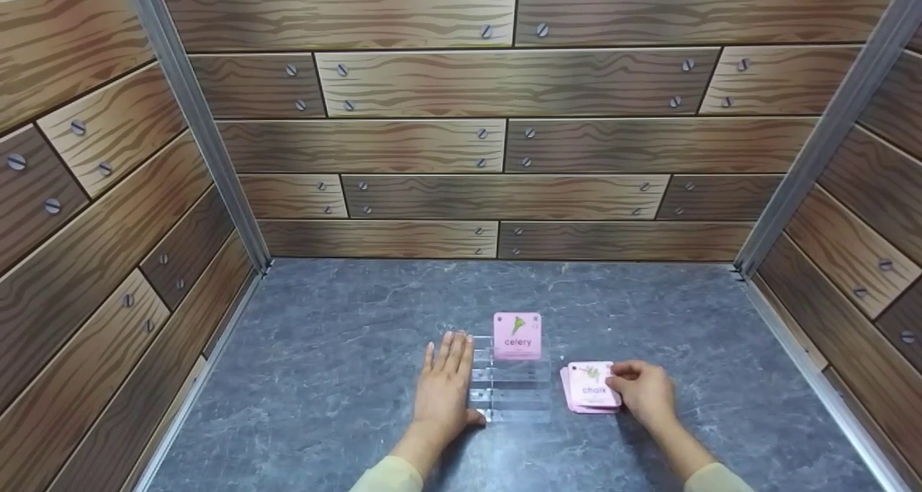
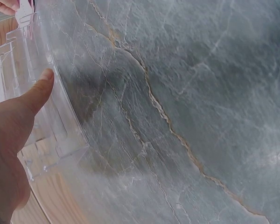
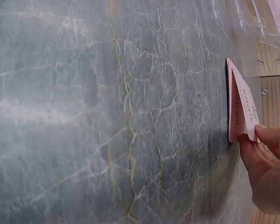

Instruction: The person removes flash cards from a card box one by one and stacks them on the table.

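A stepped clear plastic card stand [image 1: 520, 397] sits on the table, with a pink celery card [image 1: 517, 336] upright in its rear slot. My left hand [image 1: 445, 387] lies along the stand's left side, fingers straight and thumb at its front corner; in the left wrist view the thumb [image 2: 43, 88] overlaps the clear plastic. To the right of the stand is a small pile of pink cards [image 1: 592, 410]. My right hand [image 1: 645, 395] pinches the right edge of the top one, a chalk card [image 1: 591, 385]. In the right wrist view that chalk card [image 3: 246, 105] is lifted at one side from the card beneath.
The grey marbled tabletop [image 1: 346, 333] spreads around the stand and cards. Wood-patterned panels [image 1: 432, 146] stand at the back and both sides, with metal strips [image 1: 205, 132] along the corners and side edges.
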The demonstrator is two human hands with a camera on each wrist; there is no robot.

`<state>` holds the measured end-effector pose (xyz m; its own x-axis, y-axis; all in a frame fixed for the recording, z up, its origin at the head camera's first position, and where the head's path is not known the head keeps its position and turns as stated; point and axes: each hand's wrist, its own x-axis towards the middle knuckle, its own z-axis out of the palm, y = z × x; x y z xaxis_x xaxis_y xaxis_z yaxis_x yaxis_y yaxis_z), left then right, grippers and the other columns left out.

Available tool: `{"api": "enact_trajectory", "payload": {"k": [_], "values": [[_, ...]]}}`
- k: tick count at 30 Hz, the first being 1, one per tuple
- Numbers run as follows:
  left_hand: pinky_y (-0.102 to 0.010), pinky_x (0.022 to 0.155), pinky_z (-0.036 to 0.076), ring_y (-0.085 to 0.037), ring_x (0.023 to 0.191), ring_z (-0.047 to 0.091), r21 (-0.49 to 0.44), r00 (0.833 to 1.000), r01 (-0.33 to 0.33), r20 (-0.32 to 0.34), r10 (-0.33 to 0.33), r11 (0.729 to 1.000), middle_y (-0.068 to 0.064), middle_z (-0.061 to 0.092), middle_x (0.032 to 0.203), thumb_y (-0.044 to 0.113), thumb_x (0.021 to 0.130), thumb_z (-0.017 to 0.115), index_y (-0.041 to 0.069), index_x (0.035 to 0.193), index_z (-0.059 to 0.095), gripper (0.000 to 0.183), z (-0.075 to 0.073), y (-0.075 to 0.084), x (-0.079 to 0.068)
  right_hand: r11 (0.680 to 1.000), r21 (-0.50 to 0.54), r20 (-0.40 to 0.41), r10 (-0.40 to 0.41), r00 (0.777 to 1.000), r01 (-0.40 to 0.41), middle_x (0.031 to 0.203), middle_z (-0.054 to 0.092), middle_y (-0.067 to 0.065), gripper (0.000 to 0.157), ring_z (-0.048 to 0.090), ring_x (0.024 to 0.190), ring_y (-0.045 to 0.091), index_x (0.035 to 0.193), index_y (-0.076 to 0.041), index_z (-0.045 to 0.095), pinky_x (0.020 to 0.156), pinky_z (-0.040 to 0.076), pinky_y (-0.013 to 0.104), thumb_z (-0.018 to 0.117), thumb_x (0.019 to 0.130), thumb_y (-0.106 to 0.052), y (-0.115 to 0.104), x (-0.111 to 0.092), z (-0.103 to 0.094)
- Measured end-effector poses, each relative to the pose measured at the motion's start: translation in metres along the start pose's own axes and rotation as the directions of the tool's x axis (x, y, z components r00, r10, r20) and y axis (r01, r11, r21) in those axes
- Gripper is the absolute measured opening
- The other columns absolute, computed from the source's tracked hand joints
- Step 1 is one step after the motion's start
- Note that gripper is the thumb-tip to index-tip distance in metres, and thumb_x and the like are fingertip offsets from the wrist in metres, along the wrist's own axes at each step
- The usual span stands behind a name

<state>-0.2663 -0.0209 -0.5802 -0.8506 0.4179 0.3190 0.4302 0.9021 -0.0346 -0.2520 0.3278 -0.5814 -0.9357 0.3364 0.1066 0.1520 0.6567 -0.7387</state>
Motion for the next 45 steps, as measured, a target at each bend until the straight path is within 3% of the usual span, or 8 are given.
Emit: {"api": "enact_trajectory", "payload": {"k": [11, 16, 22, 31, 37, 45], "values": [[-0.054, 0.128, 0.027, -0.033, 0.158, 0.031, -0.009, 1.0, 0.003, 0.005, -0.003, 1.0, -0.016, 0.037, 0.169, 0.067, 0.056, 0.095, 0.002, 0.163, 0.036, 0.139, -0.001, 0.001, -0.001, 0.999, 0.024, 0.031, 0.021, 0.999, -0.022, 0.096, 0.079, 0.015, 0.024, 0.074, 0.087, 0.025, 0.109, 0.005, 0.079, 0.069, 0.053, 0.026, 0.08, 0.091, -0.011, 0.0, -0.001, -0.004], [-0.054, 0.128, 0.026, -0.033, 0.158, 0.031, -0.017, 1.0, 0.005, 0.002, -0.005, 1.0, -0.016, 0.037, 0.169, 0.066, 0.055, 0.096, 0.002, 0.163, 0.037, 0.139, -0.002, 0.001, 0.0, 0.993, 0.104, 0.058, 0.053, 0.997, -0.059, 0.102, 0.079, 0.019, 0.03, 0.075, 0.088, 0.021, 0.116, 0.009, 0.076, 0.065, 0.056, 0.019, 0.078, 0.093, -0.011, -0.001, -0.002, -0.006], [-0.054, 0.128, 0.026, -0.033, 0.157, 0.032, -0.019, 1.0, 0.007, 0.006, -0.007, 1.0, -0.016, 0.037, 0.169, 0.066, 0.055, 0.096, 0.002, 0.163, 0.036, 0.139, -0.002, 0.001, 0.0, 0.97, 0.222, 0.08, 0.086, 0.993, -0.102, 0.105, 0.078, 0.024, 0.033, 0.076, 0.084, 0.018, 0.12, 0.013, 0.072, 0.064, 0.064, 0.026, 0.076, 0.095, -0.008, -0.001, -0.002, -0.007], [-0.054, 0.128, 0.026, -0.034, 0.157, 0.033, -0.009, 1.0, 0.008, 0.01, -0.008, 1.0, -0.016, 0.038, 0.168, 0.067, 0.056, 0.095, 0.002, 0.163, 0.036, 0.139, -0.001, 0.001, 0.0, 0.953, 0.276, 0.075, 0.111, 0.991, -0.127, 0.099, 0.078, 0.022, 0.039, 0.078, 0.08, 0.024, 0.126, 0.015, 0.068, 0.061, 0.063, 0.027, 0.075, 0.095, -0.009, -0.003, -0.002, -0.011], [-0.054, 0.128, 0.026, -0.034, 0.157, 0.032, -0.017, 1.0, 0.009, 0.004, -0.009, 1.0, -0.017, 0.038, 0.168, 0.066, 0.055, 0.095, 0.002, 0.163, 0.036, 0.139, 0.0, 0.001, 0.0, 0.927, 0.345, 0.106, 0.114, 0.988, -0.144, 0.111, 0.077, 0.024, 0.044, 0.078, 0.093, 0.029, 0.133, 0.014, 0.065, 0.072, 0.066, 0.033, 0.074, 0.099, -0.013, -0.007, -0.002, -0.014], [-0.055, 0.128, 0.026, -0.034, 0.157, 0.032, -0.012, 1.0, 0.006, 0.002, -0.006, 1.0, -0.017, 0.038, 0.169, 0.067, 0.055, 0.095, 0.001, 0.163, 0.036, 0.14, 0.0, 0.001, 0.0, 0.885, 0.457, 0.095, 0.051, 0.994, -0.089, 0.121, 0.074, 0.026, 0.044, 0.076, 0.104, 0.031, 0.136, 0.012, 0.064, 0.081, 0.066, 0.036, 0.073, 0.101, -0.013, -0.019, -0.001, -0.016]]}}
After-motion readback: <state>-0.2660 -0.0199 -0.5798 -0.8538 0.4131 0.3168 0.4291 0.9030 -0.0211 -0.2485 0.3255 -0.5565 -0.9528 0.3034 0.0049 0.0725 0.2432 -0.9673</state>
